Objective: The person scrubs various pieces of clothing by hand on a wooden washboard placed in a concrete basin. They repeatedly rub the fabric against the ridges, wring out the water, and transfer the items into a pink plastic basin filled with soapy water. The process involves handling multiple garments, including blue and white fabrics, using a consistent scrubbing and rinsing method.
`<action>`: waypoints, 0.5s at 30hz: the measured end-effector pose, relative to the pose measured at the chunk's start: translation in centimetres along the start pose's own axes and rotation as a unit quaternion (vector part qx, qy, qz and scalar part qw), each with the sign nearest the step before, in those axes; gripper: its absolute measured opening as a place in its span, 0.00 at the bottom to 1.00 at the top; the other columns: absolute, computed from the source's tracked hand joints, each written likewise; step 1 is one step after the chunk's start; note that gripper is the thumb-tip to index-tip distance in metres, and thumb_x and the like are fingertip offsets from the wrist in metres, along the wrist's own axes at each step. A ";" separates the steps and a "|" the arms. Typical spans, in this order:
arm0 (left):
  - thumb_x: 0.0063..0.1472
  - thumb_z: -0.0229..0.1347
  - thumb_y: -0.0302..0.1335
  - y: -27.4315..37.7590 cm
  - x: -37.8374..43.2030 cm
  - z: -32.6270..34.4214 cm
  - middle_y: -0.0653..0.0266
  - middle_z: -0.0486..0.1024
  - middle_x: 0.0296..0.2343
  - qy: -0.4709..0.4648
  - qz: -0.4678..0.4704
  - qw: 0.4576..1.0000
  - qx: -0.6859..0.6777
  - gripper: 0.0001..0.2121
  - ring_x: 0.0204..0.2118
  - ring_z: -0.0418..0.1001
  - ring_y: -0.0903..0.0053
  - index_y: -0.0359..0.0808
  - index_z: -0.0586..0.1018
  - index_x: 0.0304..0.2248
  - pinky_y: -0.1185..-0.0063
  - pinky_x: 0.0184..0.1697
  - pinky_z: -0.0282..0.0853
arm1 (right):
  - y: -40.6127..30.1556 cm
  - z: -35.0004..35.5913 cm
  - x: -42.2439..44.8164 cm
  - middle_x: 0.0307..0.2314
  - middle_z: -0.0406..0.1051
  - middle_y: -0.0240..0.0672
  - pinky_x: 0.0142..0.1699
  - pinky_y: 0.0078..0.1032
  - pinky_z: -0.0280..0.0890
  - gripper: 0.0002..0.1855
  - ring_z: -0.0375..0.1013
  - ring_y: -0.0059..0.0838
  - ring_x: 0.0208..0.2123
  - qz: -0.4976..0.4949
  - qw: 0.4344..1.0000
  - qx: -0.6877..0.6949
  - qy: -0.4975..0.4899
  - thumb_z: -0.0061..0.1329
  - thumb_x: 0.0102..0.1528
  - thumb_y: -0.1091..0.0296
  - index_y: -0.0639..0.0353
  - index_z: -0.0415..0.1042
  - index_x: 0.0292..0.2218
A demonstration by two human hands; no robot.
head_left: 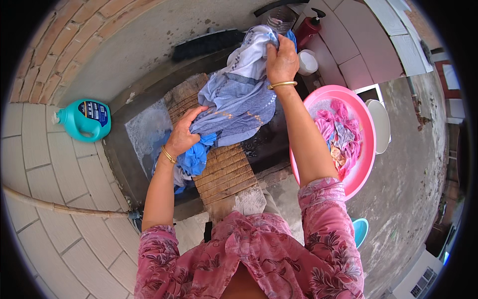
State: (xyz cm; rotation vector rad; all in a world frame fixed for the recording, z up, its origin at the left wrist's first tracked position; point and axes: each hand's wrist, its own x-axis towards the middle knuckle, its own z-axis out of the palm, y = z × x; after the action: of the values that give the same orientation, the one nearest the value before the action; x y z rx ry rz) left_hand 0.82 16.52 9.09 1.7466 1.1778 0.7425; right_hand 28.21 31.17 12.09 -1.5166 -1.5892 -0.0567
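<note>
A wet blue and white patterned cloth (239, 101) stretches between my hands, above a ridged wooden washboard (224, 175). My right hand (282, 59) grips its far, whiter end, near a bit of bright blue fabric. With my left hand (185, 132) I hold the nearer edge of the cloth, fingers curled over it. Bright blue fabric (196, 155) hangs just under my left hand, beside the washboard; whether I grip it as well is hard to see. The washboard slants across a dark stone basin (115, 149) with soapy water (147, 121) at its left.
On the right stands a pink plastic tub (369, 157) with suds and pink clothes (343, 134). A teal detergent jug (89, 121) rests on the left tiled ledge. Behind the basin are a black brush head (207, 45), a red pump bottle (308, 30) and a white cup (308, 61). A bamboo pole (67, 209) lies at left.
</note>
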 end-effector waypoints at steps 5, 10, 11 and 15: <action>0.33 0.67 0.38 -8.1 -1.0 6.3 0.46 0.44 0.58 -0.038 -0.080 0.968 0.233 0.49 0.60 0.44 0.47 0.45 0.57 0.58 0.55 0.59 0.44 | 8.1 10.4 -16.9 0.57 0.52 0.48 0.58 0.46 0.52 0.38 0.53 0.49 0.58 0.427 0.852 -0.042 -0.298 0.54 0.49 0.53 0.53 0.57 0.58; 0.32 0.67 0.53 -11.3 -2.8 9.3 0.44 0.40 0.59 -0.086 -0.134 0.937 0.311 0.54 0.62 0.36 0.43 0.47 0.57 0.59 0.49 0.60 0.31 | 13.5 14.7 -21.3 0.60 0.45 0.46 0.57 0.56 0.48 0.43 0.46 0.55 0.59 0.397 0.863 -0.129 -0.284 0.49 0.48 0.34 0.40 0.53 0.59; 0.33 0.66 0.55 -12.4 -2.9 9.7 0.43 0.40 0.59 -0.083 -0.146 0.935 0.313 0.53 0.62 0.36 0.43 0.47 0.57 0.59 0.49 0.60 0.30 | 14.8 15.9 -20.9 0.60 0.44 0.46 0.56 0.57 0.48 0.44 0.46 0.55 0.59 0.407 0.868 -0.119 -0.259 0.49 0.47 0.32 0.37 0.52 0.60; 0.36 0.63 0.59 -15.6 -2.8 11.0 0.40 0.41 0.59 -0.056 -0.125 0.937 0.322 0.49 0.62 0.35 0.43 0.44 0.63 0.57 0.50 0.61 0.26 | 18.1 22.4 -20.0 0.61 0.35 0.53 0.56 0.63 0.45 0.47 0.39 0.63 0.61 0.396 0.886 -0.055 -0.235 0.48 0.46 0.29 0.35 0.49 0.61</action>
State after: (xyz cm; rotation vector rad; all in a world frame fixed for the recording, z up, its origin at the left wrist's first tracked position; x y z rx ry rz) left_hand 2.72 12.87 -9.79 2.0627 1.6449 0.0893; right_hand 27.06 33.33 -22.95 -2.2873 -1.1930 0.7411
